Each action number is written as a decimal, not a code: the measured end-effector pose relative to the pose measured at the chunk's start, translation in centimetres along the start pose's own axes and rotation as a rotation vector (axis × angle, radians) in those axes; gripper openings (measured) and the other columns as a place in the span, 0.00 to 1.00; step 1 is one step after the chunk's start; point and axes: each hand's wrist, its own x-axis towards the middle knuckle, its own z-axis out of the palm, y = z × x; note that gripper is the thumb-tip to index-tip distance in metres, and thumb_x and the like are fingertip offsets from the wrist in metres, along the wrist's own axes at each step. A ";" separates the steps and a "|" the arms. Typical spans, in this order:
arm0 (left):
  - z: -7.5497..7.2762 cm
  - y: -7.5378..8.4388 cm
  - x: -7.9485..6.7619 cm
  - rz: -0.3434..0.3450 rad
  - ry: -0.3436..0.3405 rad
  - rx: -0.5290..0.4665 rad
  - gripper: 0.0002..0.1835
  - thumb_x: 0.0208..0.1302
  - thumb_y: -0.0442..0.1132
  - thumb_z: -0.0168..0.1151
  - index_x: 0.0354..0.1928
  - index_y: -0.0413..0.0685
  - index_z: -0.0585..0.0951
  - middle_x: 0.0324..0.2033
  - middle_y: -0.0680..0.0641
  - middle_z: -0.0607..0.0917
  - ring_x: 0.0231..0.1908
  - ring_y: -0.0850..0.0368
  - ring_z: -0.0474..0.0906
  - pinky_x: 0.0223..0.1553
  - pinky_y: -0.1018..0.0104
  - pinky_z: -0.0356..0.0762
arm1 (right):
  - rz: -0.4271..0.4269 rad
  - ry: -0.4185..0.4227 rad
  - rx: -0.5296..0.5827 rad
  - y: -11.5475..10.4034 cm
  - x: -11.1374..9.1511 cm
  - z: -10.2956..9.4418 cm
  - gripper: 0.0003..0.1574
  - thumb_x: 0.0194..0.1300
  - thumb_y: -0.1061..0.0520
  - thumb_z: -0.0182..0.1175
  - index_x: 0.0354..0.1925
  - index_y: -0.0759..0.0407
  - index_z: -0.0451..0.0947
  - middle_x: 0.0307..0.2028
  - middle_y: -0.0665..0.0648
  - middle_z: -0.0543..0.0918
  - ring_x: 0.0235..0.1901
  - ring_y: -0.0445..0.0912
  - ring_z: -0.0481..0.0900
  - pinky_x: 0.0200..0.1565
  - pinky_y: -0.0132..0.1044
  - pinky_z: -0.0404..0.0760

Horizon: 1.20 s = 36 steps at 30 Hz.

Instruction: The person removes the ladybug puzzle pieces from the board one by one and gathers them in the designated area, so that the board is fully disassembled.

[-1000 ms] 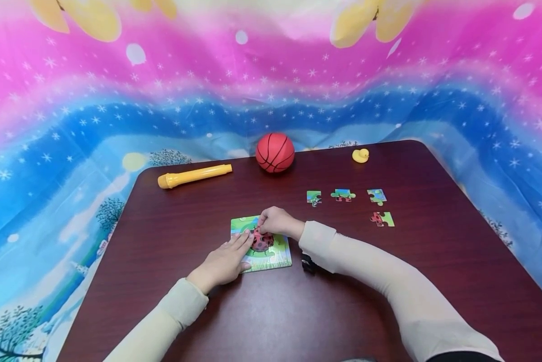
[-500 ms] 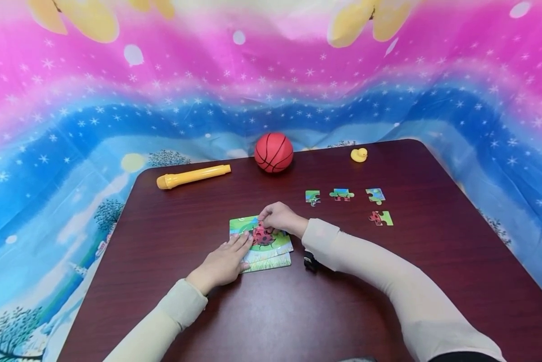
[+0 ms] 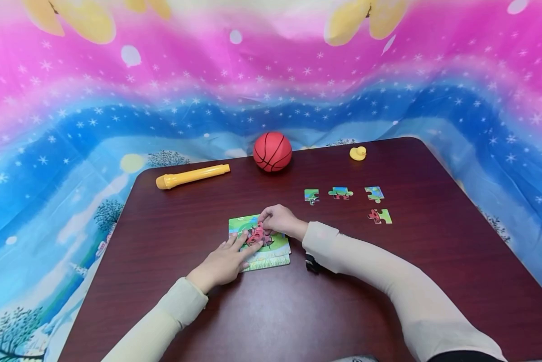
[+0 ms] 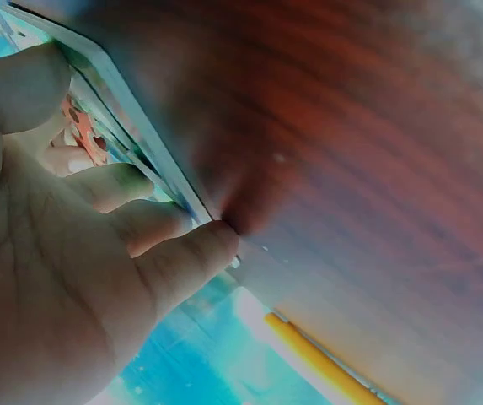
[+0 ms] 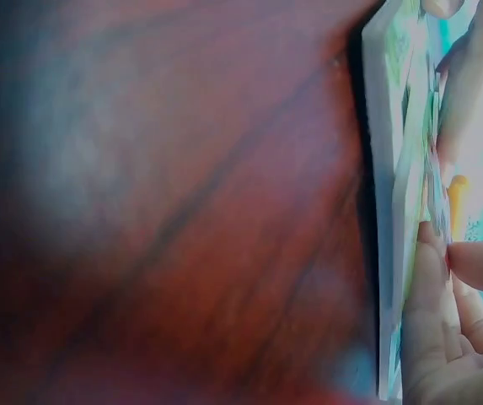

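A ladybug jigsaw puzzle (image 3: 278, 246) lies mid-table in the head view, its picture part sitting slightly out of line above a grassy bottom strip. My left hand (image 3: 223, 263) rests on its left side with straight, spread fingers, one reaching across the ladybug. From the far right, my right hand (image 3: 281, 221) pinches a red jigsaw piece over the ladybug. In the right wrist view, thumb and finger grip this thin piece (image 5: 437, 198) above the puzzle's layered edge (image 5: 382, 152). The left wrist view has left fingers (image 4: 192, 261) along the puzzle's edge.
Several loose jigsaw pieces (image 3: 340, 193) lie to the right on the dark wooden table (image 3: 185, 216). Along the back are a yellow toy microphone (image 3: 194, 176), a red ball (image 3: 273, 152) and a yellow duck (image 3: 357, 153). A patterned cloth (image 3: 207, 115) surrounds the table.
The picture part of the puzzle rose and shifted off its bottom strip, then came partly back down. A left finger has moved right across the ladybug. The right hand stays at the puzzle's far side.
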 end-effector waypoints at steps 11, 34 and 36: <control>-0.1 0.2 0.2 0.000 -0.013 -0.019 0.31 0.69 0.46 0.54 0.71 0.68 0.58 0.72 0.40 0.53 0.69 0.34 0.49 0.62 0.44 0.62 | -0.038 0.019 -0.003 0.0 -0.8 0.2 0.09 0.58 0.67 0.57 0.36 0.61 0.81 0.28 0.56 0.82 0.25 0.45 0.82 0.28 0.36 0.82; -0.3 -0.8 0.4 0.047 0.126 -0.140 0.30 0.60 0.45 0.65 0.64 0.56 0.67 0.66 0.41 0.65 0.67 0.43 0.60 0.55 0.41 0.69 | -0.315 -0.067 -1.040 -0.4 -7.7 -1.3 0.19 0.48 0.49 0.72 0.39 0.53 0.80 0.31 0.51 0.73 0.30 0.45 0.73 0.27 0.41 0.75; -0.4 -0.9 0.5 0.066 0.162 -0.135 0.30 0.59 0.45 0.66 0.63 0.55 0.69 0.66 0.42 0.66 0.66 0.44 0.62 0.53 0.42 0.70 | -0.308 -0.061 -1.052 -0.2 -7.8 -1.1 0.18 0.47 0.51 0.72 0.38 0.53 0.80 0.29 0.50 0.72 0.30 0.44 0.72 0.29 0.41 0.75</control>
